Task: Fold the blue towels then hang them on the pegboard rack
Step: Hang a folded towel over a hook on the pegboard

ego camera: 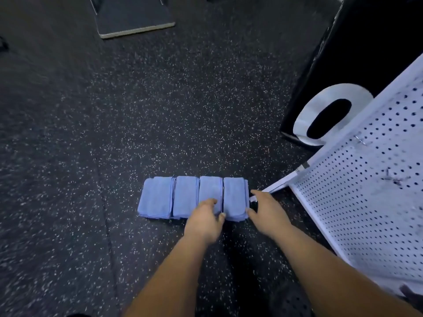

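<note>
Nearest, two bare forearms reach in from the near edge toward the middle of the speckled dark floor [160, 110]. The left hand [204, 217] lies with bent fingers on the near end of the third towel [209, 189], counted from the left, and its thumb sits at the seam with the rightmost towel [234, 195]. Whether it pinches the cloth or only rests on it cannot be told. The right hand [265, 210] is spread and relaxed, grasping nothing. Its thumb touches the near right corner of the rightmost towel and its fingers reach along that towel's right side.

The blue towels [183, 196] lie just beyond the hands: four folded pieces flat on the floor, side by side in a tight left-to-right row, long edges touching.

To the right stands the white pegboard rack [366, 179], its perforated panel running from the near right corner up toward the far right. Nothing blue hangs on the part that shows. A white bar [278, 185] at its base points toward the row and ends just beside the right hand.

Behind the rack, at the far right, is a black box [366, 53] with a white ring mark [306, 115] on its side. At the far edge, left of centre, a dark flat board [135, 17] with a pale rim lies on the floor.
</note>
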`<state>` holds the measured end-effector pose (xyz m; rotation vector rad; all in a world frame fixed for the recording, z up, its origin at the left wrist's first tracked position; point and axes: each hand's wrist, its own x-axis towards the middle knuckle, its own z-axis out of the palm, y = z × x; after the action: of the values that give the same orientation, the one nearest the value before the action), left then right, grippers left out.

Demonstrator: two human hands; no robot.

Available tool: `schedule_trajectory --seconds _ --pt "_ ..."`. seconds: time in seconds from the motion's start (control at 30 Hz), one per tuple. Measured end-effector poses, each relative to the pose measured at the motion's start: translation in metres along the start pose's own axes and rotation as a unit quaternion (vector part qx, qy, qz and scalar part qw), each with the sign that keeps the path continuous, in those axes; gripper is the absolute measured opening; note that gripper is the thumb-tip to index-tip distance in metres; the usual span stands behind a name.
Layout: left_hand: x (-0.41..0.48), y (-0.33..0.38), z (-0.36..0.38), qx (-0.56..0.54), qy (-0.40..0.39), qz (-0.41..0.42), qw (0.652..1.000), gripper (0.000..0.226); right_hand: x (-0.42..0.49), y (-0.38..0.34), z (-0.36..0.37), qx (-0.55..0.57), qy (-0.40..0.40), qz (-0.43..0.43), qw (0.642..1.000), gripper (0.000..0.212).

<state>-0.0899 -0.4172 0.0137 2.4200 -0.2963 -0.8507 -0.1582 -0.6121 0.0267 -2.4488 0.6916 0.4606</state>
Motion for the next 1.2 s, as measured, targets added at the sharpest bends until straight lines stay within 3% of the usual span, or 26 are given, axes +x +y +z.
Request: schedule_trajectory --seconds 0.33,0.67,0.73,0.83,1.03,1.2 --pt "0.042 -0.009 0.016 -0.055 0.021 0.009 0.998 0.054 0.089 0.0 0.027 -0.113 -0.03 -0.052 0.992 0.08" --pt "0.057 -0.011 0.03 -0.056 0.021 0.007 0.998 0.051 0.132 -0.001 0.04 -0.26 -0.04 -0.078 0.962 0.078" --pt "0.059 -0.011 0.03 -0.054 0.016 0.005 0.998 0.05 0.134 -0.001 0.04 -0.272 -0.033 -0.074 0.959 0.067" --pt "0.06 -0.009 0.028 -0.052 0.013 0.009 0.999 0.053 0.131 -0.002 0.036 -0.24 -0.028 -0.063 0.968 0.049" --pt "0.054 -0.001 0.027 -0.081 0.013 0.028 0.996 0.039 0.101 -0.003 0.023 -0.074 -0.041 -0.032 0.996 0.049" --pt "0.036 0.002 0.027 -0.146 -0.012 0.032 0.989 0.035 0.054 -0.002 0.017 0.081 -0.006 -0.012 0.997 0.05"
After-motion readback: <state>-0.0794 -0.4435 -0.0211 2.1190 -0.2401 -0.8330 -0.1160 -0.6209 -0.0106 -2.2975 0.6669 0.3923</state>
